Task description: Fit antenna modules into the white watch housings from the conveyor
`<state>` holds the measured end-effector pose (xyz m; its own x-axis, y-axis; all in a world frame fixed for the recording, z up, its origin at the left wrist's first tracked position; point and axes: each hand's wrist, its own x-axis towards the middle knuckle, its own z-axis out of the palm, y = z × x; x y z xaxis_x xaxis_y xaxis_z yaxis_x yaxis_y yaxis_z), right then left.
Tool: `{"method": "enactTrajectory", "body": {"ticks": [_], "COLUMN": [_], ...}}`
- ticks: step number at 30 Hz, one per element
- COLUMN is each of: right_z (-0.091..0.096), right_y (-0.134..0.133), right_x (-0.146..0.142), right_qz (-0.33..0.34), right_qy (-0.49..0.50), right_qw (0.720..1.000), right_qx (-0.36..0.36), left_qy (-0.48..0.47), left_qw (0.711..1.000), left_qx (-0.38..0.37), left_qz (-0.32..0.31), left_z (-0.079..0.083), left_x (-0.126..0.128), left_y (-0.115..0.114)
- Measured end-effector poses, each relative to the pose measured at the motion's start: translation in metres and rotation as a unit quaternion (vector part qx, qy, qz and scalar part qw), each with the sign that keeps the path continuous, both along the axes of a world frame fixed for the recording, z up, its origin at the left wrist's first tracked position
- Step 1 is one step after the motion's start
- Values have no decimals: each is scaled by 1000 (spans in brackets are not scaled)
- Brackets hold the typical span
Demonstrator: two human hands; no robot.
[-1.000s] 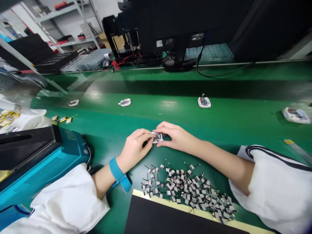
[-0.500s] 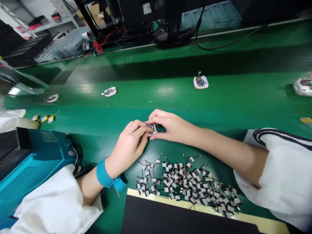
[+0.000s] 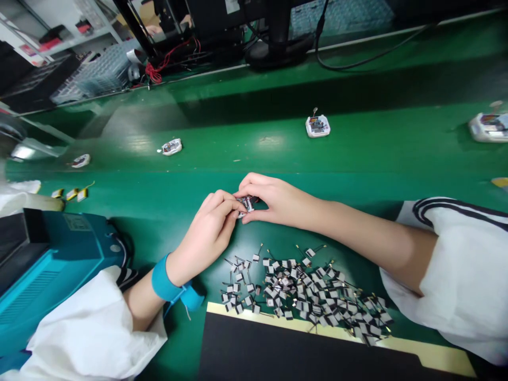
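On the green bench (image 3: pixel 178 182), 2 hands (image 3: pixel 204 233) (image 3: pixel 280 201) pinch a white casing (image 3: pixel 250 210) containing circuitry (image 3: pixel 245 201).

1. The left hand (image 3: pixel 202 238) and right hand (image 3: pixel 275 200) hide most of the little case (image 3: pixel 247 203) between them, and its insides are too small to make out.
2. Nobody can tell whether the left thumb and fingers pinch the case.
3. The white case on the right (image 3: pixel 490 128) is blurry, and the edge cuts it off.
4. The blue-green machine (image 3: pixel 75 251) runs off the left side; its label (image 3: pixel 77 222) is too fuzzy to read.
5. The tiny parts (image 3: pixel 317 291) cover each other up.
6. The bottom edge cuts the black sheet (image 3: pixel 293 349).
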<state>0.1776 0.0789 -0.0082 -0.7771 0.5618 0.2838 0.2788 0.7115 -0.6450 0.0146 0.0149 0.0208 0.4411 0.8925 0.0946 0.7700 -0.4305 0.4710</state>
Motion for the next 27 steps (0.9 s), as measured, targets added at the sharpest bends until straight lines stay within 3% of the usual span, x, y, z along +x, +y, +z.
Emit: {"method": "enactTrajectory", "body": {"ticks": [10, 27], "right_z": [0, 2], "right_y": [-2, -2], "right_x": [1, 2], "right_qz": [-3, -8], "right_qy": [-10, -18], "right_qw": [1000, 1000], "right_qx": [-4, -22], "left_qy": [25, 111], "left_qw": [988, 978], "left_qx": [152, 177], "left_qz": [12, -10], "left_z": [-7, -4], "left_x": [-5, -4], "left_y": [-4, -6]}}
